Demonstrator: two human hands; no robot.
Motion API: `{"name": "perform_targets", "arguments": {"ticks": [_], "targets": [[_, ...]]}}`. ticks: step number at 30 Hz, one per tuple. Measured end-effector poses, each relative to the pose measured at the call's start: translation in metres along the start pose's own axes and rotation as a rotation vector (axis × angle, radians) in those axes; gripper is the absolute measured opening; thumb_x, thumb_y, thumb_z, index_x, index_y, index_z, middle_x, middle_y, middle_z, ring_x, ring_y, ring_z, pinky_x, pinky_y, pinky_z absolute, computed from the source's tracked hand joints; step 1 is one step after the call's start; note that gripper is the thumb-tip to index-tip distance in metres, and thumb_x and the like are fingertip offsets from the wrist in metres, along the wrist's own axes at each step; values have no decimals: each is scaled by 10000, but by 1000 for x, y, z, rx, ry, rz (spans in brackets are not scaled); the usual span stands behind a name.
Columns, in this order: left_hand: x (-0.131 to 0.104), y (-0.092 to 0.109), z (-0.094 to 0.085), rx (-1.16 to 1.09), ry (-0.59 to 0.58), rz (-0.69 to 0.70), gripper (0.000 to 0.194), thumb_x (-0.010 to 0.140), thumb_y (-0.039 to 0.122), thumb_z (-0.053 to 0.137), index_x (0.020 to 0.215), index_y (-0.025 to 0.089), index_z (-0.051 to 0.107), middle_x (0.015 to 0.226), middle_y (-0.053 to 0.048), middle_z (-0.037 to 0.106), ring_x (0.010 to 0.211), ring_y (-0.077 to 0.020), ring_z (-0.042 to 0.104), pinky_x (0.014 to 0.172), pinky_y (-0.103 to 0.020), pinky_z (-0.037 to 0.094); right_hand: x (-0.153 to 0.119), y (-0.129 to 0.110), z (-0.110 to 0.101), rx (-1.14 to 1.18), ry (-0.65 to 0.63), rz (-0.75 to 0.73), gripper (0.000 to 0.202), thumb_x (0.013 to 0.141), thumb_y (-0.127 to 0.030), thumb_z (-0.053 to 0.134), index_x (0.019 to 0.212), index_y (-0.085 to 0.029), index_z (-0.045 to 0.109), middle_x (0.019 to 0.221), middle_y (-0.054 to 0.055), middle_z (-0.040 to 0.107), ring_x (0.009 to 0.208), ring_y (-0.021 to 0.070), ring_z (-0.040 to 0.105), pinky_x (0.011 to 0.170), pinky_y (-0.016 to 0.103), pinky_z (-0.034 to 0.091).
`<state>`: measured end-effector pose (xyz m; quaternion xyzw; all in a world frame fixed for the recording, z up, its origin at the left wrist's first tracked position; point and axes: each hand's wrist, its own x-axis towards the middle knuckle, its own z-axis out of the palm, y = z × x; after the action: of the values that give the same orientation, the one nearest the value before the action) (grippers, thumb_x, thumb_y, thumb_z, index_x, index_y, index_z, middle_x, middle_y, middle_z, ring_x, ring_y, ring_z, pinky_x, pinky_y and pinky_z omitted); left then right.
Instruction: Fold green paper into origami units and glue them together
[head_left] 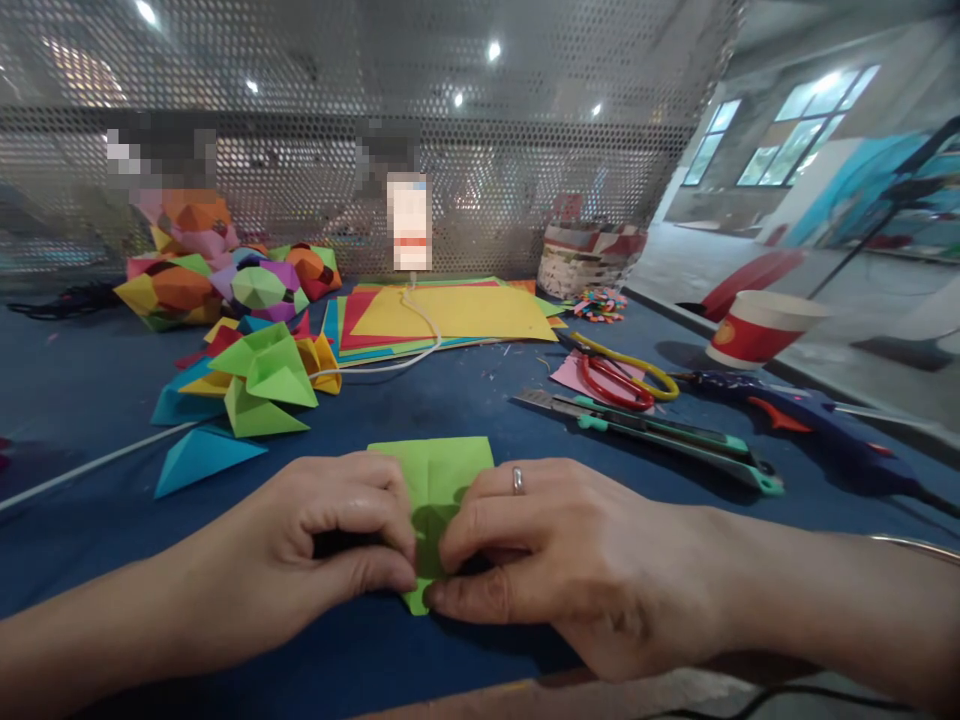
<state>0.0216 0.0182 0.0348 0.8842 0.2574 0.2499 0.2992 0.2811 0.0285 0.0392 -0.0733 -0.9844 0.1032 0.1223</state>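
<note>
A creased piece of green paper [450, 462] lies on the dark blue tabletop, close to the front edge. My left hand [330, 530] pinches its left side, thumb and fingers pressed together at the lower edge. On the right side my right hand [555, 550], with a ring on one finger, grips the paper between thumb and curled fingers near the bottom corner. The lower part of the sheet narrows between both thumbs. Folded paper pieces, a green one [262, 375] and a blue one [206, 458] among them, lie beyond my left hand.
Beyond my right hand lie a green utility knife [660, 430], scissors [615, 380] and a glue gun [832, 425]. A paper cup [757, 330] stands at the right edge. Coloured paper sheets [465, 312], folded paper balls [262, 290] and a basket [589, 262] line the perforated panel. A white cable [375, 370] crosses the table.
</note>
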Motion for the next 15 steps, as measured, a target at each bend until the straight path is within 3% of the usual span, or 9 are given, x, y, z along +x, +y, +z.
{"name": "perform_targets", "arguments": {"ticks": [7, 15], "targets": [[5, 0, 6, 18, 32, -118, 157, 964, 133, 674, 837, 210, 724, 780, 58, 697, 735, -88, 658, 696, -158, 487, -1, 5, 8, 12, 107, -81, 290, 934, -51, 597, 1149, -137, 772, 1130, 52, 750, 976, 164, 631, 842, 292, 512], [3, 0, 11, 73, 73, -135, 192, 880, 48, 654, 799, 221, 678, 762, 76, 661, 707, -83, 612, 677, -174, 442, -1, 4, 6, -23, 80, -68, 274, 982, -92, 577, 1166, -146, 774, 1191, 53, 757, 1001, 166, 634, 848, 290, 510]]}}
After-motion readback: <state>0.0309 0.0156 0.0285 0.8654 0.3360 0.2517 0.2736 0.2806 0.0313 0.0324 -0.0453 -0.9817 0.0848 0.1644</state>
